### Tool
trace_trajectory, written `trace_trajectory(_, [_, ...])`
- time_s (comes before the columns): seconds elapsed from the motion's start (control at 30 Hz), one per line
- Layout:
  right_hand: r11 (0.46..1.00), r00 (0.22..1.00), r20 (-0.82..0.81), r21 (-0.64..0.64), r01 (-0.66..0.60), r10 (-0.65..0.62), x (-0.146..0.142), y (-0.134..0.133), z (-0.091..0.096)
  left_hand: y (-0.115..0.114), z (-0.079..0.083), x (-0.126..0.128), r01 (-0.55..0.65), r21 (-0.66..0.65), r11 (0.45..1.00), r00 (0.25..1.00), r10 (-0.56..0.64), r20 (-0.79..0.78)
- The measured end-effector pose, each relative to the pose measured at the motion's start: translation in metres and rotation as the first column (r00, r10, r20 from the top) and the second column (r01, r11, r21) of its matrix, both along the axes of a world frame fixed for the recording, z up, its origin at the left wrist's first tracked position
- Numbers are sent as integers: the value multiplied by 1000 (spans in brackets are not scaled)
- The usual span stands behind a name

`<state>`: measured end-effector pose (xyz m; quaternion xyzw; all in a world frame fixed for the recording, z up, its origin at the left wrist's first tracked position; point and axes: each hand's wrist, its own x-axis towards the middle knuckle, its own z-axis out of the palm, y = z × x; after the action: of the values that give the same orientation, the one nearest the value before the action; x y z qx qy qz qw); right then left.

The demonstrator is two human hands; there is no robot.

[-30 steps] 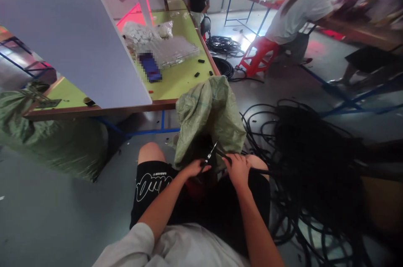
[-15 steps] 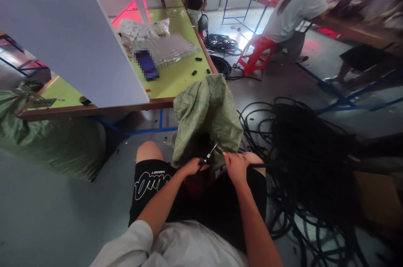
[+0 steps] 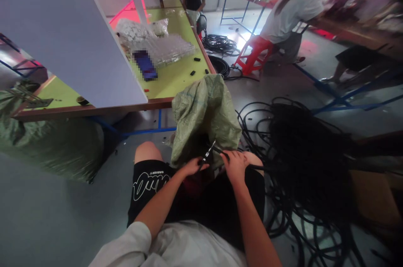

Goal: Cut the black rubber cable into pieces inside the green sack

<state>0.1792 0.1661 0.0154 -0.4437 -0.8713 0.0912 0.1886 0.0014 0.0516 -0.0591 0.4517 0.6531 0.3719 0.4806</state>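
Cable [image 3: 219, 150] in right fingers [image 3: 236, 155], protruding — tool [image 3: 206, 157] in left fingers [image 3: 203, 166]

A single head-worn view looks forward and down — the hands [image 3: 235, 166] near, below centre — the surface [image 3: 171, 82] farther off, upper left.

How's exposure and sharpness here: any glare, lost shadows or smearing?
Head view throughout: glare whitens floor beside the red stool; the cable pile sinks to near-black; the upper-right corner smears; the left hand and right hand read fairly clearly, but the tool is too small for detail.
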Motion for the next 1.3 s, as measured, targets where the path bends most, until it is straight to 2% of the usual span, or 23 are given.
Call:
trace_trajectory(0.23, [996, 996, -25, -29, 81, -82, 1, -2, 4, 0, 4, 0, 34, -11, 999, 997, -35, -72])
trace_trajectory(0.4, [992, 992, -60, -50, 112, -115, 1, -2, 4, 0, 4, 1, 31, -1, 1000, 997, -31, -66])
trace_trajectory(0.53, [994, 995, -32, -56, 92, -94, 2, -2, 3, 1, 3, 1, 0, -9, 1000, 1000, -1, -29])
trace_trajectory(0.73, [997, 998, 33, -56, 56, -54, 1, -2, 2, 2, 6, 0, 25, -16, 1000, 985, -27, -168])
trace_trajectory(0.83, [997, 998, 29, -54, 54, -53, 1, -1, 1, 2, 7, -1, 40, -32, 999, 985, -45, -168])
trace_trajectory(1.07, [1000, 1000, 26, -29, -11, 11, 2, 2, -8, 3, 4, 0, -7, 28, 1000, 984, 12, -180])
trace_trajectory(1.2, [1000, 1000, 11, -13, -6, 6, 2, 1, -7, 3, 4, -2, 30, 28, 999, 986, -25, -163])
trace_trajectory(1.3, [999, 1000, -2, -20, 27, -27, 2, 1, -5, 2, 3, -2, -6, 27, 1000, 986, 10, -167])
